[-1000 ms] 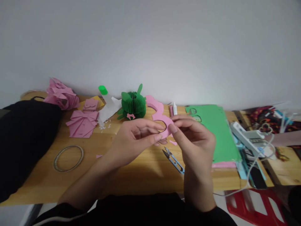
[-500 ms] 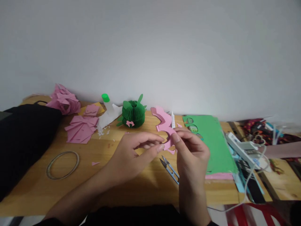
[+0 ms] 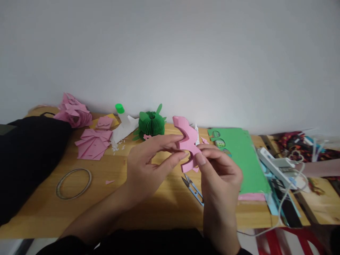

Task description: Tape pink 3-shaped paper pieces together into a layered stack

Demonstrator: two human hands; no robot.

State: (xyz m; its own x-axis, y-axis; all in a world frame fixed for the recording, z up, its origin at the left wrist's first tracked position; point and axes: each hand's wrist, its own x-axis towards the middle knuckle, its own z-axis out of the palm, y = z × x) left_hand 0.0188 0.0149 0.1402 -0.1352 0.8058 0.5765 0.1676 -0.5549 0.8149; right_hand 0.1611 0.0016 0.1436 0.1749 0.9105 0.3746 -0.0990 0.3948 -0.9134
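Note:
Both of my hands hold a thick pink paper cut-out (image 3: 188, 140) with curved notches, lifted above the wooden table (image 3: 148, 202). My left hand (image 3: 148, 164) pinches its lower left edge between thumb and fingers. My right hand (image 3: 217, 173) grips its lower right part with thumb and forefinger. Small thread snips (image 3: 193, 187) lie on the table just below the hands. A green honeycomb paper ball (image 3: 151, 124) with leaves stands behind the left hand.
Folded pink paper pieces (image 3: 92, 141) and a crumpled pink heap (image 3: 73, 110) lie at the back left beside a green-capped glue bottle (image 3: 120, 113). A tape ring (image 3: 73, 183) lies left. Green sheets (image 3: 239, 156) lie right, then a white device (image 3: 276, 163) with cable. Black fabric (image 3: 26, 156) covers the left end.
The pink cut-out has been lifted and tilted more upright between my hands. The view has shifted slightly.

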